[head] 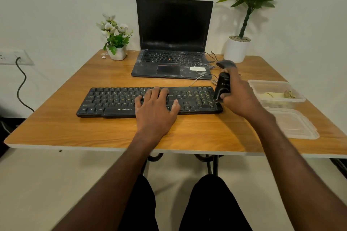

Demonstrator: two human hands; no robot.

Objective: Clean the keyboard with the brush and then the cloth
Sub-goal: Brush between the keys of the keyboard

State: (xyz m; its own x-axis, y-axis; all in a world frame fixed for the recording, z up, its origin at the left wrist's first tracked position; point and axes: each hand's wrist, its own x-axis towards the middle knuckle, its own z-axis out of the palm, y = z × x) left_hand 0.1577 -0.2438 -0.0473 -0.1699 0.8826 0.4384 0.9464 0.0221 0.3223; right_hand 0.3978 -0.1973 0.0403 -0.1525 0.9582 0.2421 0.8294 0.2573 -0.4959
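A black keyboard lies flat on the wooden counter, close to the front edge. The left hand lies flat on the keys near the middle of the keyboard. Its fingers are straight and spread out, and they hold nothing.

The right hand is at the right end of the keyboard. Its fingers are curled round a black brush with a thick handle. The brush stands almost upright, and its bottom end is down by the right edge of the keyboard. The bristles are hidden, so I cannot tell if they touch the keys.

Behind the keyboard sits an open laptop with a dark screen. It has pale dust on it. A black mouse lies just right of the laptop, behind the brush hand.

On the right side of the counter is a clear plastic box with something pale yellow in it. Its flat lid lies just in front of the box.

At the back left stands a small white pot of flowers. At the back right stands a tall green plant in a white pot.

A black cable hangs from a wall socket on the left.
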